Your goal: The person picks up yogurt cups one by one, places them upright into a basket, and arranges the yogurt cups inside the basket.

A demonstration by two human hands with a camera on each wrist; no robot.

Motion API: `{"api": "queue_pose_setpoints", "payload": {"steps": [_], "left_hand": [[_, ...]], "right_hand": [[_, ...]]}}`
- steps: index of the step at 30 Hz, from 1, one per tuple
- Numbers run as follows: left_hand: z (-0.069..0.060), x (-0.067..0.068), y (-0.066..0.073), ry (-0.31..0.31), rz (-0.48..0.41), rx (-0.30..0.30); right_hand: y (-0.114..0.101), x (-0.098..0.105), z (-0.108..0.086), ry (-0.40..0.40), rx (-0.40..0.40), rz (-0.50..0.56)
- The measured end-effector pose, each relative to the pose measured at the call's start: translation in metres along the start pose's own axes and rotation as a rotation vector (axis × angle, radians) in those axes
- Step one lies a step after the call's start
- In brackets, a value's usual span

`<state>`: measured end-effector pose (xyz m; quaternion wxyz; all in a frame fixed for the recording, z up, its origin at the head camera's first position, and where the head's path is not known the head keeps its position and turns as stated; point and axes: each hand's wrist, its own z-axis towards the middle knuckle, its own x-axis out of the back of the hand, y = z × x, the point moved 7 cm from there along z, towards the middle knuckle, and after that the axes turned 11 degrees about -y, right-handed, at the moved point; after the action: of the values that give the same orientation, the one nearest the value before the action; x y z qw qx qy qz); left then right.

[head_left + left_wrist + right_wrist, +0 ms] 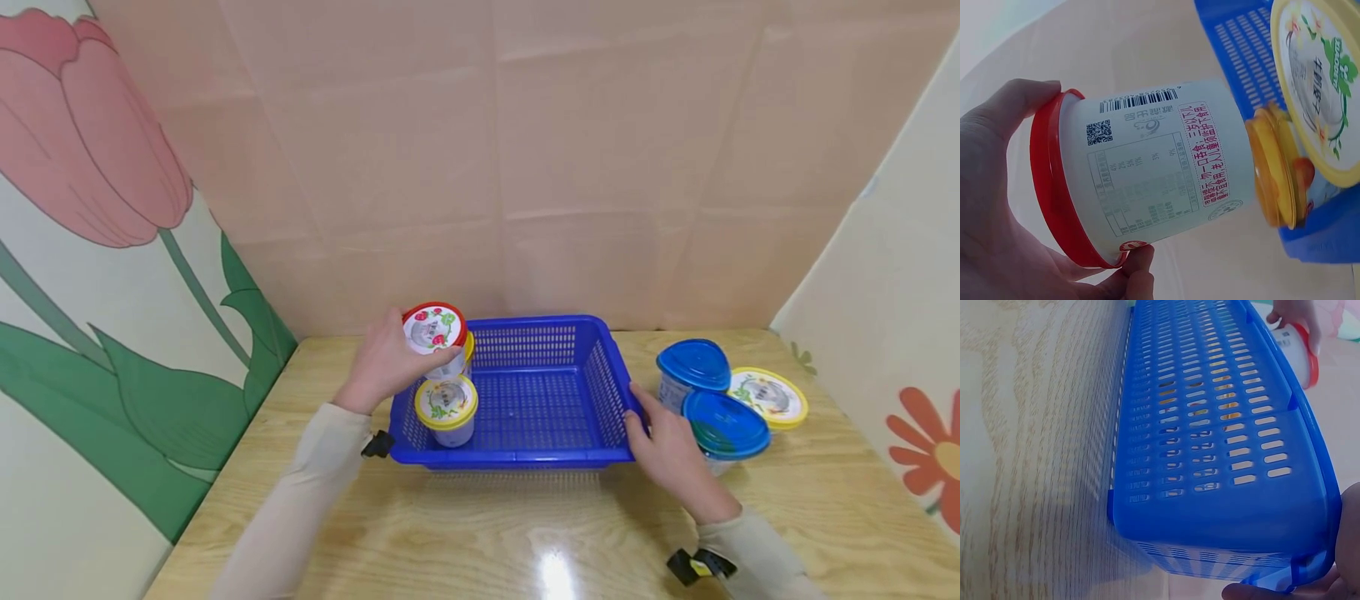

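Note:
My left hand (387,358) grips a white cup with a red lid (433,329) by its lid, fingers and thumb on either side. This cup is tilted on its side in the left wrist view, its printed wall facing the camera, above the left end of a blue plastic basket (525,455). Inside the basket at the left stands a yellow-lidded cup (447,402). Behind it, another yellow-lidded container (1285,169) is partly hidden by the held cup. On the basket's right rim, my right hand (667,446) holds on with thumb and fingers.
Right of the basket on the wooden table (465,542) stand two blue-lidded tubs (693,364) and a yellow-lidded container (768,396), close together. A brown paper-like wall (495,167) rises behind the table. Flower-painted walls (97,400) flank both sides.

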<state>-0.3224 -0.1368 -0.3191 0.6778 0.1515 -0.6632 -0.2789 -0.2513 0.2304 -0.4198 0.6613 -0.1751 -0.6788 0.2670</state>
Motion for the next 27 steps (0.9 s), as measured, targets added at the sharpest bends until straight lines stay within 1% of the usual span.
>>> {"api": "queue_pose_setpoints", "payload": {"steps": [6,14,27], "left_hand": [[0.001,-0.006,0.007,-0.001,0.02,-0.014],[0.003,-0.015,0.02,-0.008,0.054,-0.036],[0.017,-0.031,0.033,-0.012,0.083,-0.064]], "right_hand": [[0.001,-0.002,0.0,-0.015,-0.015,0.011],[0.0,0.0,0.0,0.005,-0.001,-0.014],[0.0,0.0,0.0,0.007,0.001,-0.011]]}}
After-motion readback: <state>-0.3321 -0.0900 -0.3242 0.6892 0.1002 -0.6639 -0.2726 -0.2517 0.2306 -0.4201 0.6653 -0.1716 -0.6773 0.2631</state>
